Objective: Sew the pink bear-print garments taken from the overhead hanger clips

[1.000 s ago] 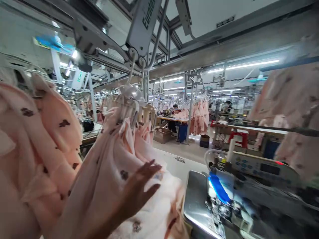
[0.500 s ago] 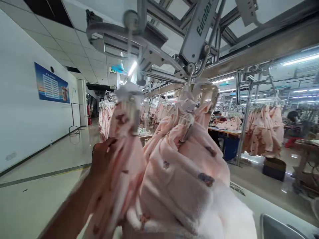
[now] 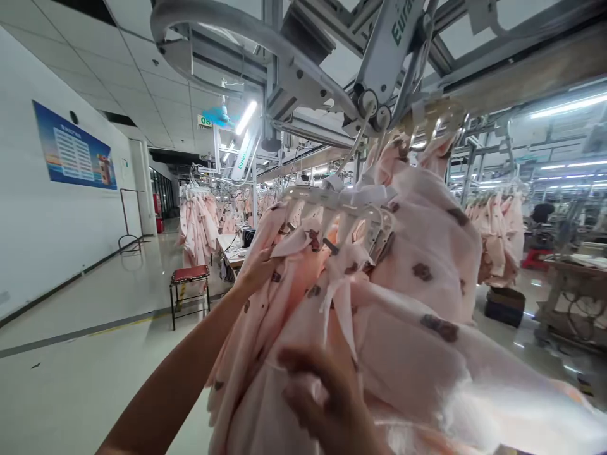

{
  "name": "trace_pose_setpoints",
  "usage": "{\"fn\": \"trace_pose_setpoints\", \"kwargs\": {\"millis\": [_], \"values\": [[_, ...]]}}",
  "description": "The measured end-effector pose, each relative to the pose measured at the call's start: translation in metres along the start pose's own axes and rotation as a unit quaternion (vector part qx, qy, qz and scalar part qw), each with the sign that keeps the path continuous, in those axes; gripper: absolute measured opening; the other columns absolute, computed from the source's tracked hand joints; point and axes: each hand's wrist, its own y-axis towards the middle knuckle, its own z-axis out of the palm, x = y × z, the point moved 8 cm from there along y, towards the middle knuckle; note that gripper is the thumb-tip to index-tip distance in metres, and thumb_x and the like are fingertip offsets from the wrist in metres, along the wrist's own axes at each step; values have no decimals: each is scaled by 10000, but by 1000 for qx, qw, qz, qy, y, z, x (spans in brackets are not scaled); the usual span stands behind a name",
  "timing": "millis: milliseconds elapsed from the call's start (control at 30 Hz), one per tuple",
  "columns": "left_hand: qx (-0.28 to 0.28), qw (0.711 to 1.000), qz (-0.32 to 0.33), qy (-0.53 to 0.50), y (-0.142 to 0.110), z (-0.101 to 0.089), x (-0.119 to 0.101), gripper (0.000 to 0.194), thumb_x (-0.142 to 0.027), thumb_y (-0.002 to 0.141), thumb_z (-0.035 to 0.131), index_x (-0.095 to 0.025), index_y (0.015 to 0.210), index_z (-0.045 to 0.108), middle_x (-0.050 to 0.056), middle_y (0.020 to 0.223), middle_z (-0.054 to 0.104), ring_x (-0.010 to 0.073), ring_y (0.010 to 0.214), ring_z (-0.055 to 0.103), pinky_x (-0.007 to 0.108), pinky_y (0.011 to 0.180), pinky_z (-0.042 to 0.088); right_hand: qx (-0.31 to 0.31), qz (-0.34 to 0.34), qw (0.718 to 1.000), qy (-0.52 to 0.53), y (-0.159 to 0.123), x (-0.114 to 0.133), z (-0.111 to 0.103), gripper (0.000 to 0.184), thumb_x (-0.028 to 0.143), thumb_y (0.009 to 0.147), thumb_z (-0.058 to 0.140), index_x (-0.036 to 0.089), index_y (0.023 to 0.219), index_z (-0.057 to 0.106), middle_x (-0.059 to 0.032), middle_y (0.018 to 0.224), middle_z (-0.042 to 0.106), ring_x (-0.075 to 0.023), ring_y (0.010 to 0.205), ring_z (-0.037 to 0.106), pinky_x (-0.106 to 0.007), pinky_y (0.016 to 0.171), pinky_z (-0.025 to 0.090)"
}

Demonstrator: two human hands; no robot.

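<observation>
At centre, the left hand [image 3: 256,275], arm slanting up, is closed on the hanging pink garments [image 3: 294,303]; lower centre, the right hand [image 3: 327,398] (blurry, I notice) curls before them, fingers apart.

Garments [image 3: 408,322] hang from hangers [image 3: 310,196] in front, beneath an overhead frame [image 3: 308,79]. To their left, a stool [image 3: 190,274] stands on the floor [image 3: 90,385]; beyond it hangs another bundle [image 3: 196,221]. Farther left, a poster [image 3: 71,148] is on the wall [image 3: 23,234]. Behind the garments, right, a box [image 3: 505,308] sits below hanging clothes [image 3: 502,234].
</observation>
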Motion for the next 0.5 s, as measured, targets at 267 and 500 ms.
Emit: {"fn": "trace_pose_setpoints", "kwargs": {"millis": [267, 500], "values": [[120, 979, -141, -90, -57, -37, 8, 568, -495, 639, 632, -160, 1098, 614, 54, 917, 680, 223, 820, 628, 285, 693, 516, -161, 175, 966, 99, 101, -60, 43, 370, 362, 683, 609, 190, 955, 427, -82, 925, 544, -240, 849, 554, -385, 775, 453], [183, 930, -309, -78, -130, -80, 77, 544, -495, 490, 735, -170, 920, 662, 58, 863, 704, 243, 777, 647, 306, 683, 527, -114, 168, 969, 140, 80, -71, 32, 115, 310, 726, 538, 221, 667, 497, 6, 693, 542, -207, 750, 559, -366, 782, 429]]}}
